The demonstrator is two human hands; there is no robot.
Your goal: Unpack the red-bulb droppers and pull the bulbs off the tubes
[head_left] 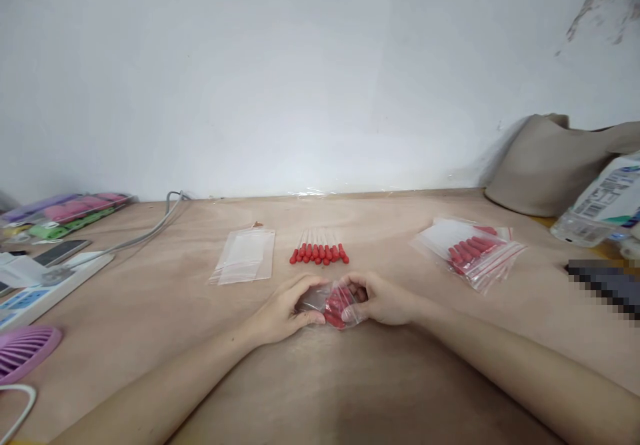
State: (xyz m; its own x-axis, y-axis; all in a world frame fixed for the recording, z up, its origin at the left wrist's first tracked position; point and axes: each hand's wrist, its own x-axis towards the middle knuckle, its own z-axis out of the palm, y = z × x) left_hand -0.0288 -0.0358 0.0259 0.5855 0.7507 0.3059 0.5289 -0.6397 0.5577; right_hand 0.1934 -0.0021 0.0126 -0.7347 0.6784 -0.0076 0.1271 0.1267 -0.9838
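Observation:
My left hand [287,310] and my right hand [381,299] hold a clear zip bag [316,297] between them, low over the table. Inside it are several red-bulbed droppers [334,311], their bulbs bunched towards the right hand. Both hands have thumb and fingers closed on the bag's sides. Just beyond lies a row of loose droppers [320,253], red bulbs towards me and thin clear stems pointing away. Flat to the left is a stack of clear zip bags [245,255]. At the right, a pile of filled zip bags [470,251] shows red bulbs through the plastic.
On the left are a power strip [60,288] with a grey cable [150,231], a purple fan [27,351] and colourful packets [75,211]. To the right stand a beige bag-like object [540,165], a labelled plastic bottle [600,198] and a pixelated dark object [605,288]. A wall [320,85] rises behind.

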